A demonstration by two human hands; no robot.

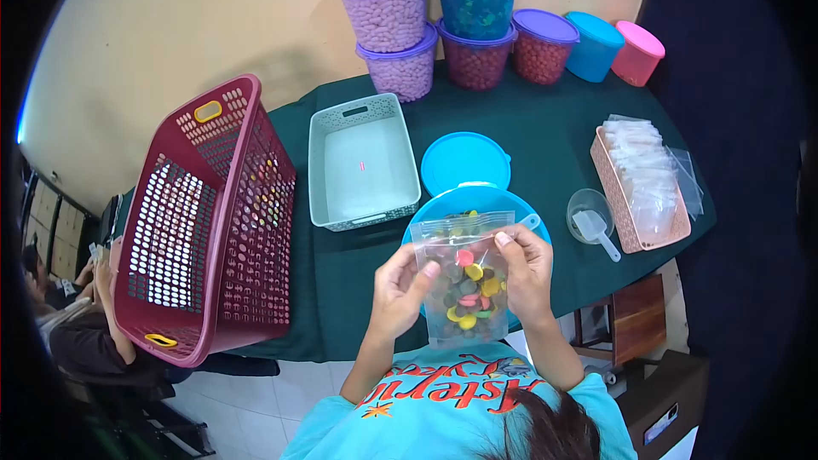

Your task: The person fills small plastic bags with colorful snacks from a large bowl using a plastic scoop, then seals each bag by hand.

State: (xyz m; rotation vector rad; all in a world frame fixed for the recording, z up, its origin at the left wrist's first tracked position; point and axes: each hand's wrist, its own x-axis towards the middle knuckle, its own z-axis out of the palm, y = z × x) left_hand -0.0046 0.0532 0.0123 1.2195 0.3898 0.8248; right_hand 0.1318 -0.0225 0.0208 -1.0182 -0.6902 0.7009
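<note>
A clear zip bag (466, 290) of colourful round candies hangs upright in front of my chest. My left hand (400, 288) grips its left side, thumb on the front. At the upper right, my right hand (528, 271) pinches the bag near its top strip. Right behind the bag stands a blue tub (426, 209), partly hidden, with more candies showing inside and a scoop handle (530, 221) at its rim. A round blue lid (466, 166) lies just beyond the tub.
Left of the tub is a pale green basket (362, 166); farther left stands a tall maroon basket (213, 230). Clear bags fill a pink basket (635, 230) at right, beside a small bowl with a white scoop (598, 234). Lidded tubs (477, 0) line the wall. Another person (94, 332) sits far left.
</note>
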